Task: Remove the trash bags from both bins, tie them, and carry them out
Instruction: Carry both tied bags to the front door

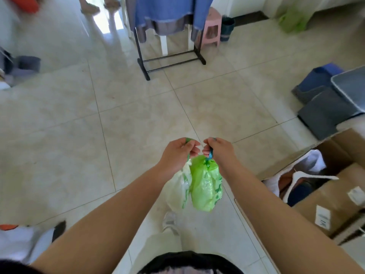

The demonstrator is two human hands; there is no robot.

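Note:
Two small trash bags hang in front of me over the tiled floor. My left hand [178,154] grips the top of a pale whitish bag with green print [177,189]. My right hand [220,152] grips the blue-green drawstring of a bright green bag [206,186]. The two bags touch side by side and hang clear of the floor. A grey bin [28,63] stands at the far left. A dark bin [227,28] stands at the back beside a pink stool.
A black clothes rack [171,60] draped with blue cloth stands ahead. Open cardboard boxes [325,194] with clothes and a hanger lie at the right. Grey and blue storage boxes [324,113] sit further right. Another person's feet [98,6] show at the top left.

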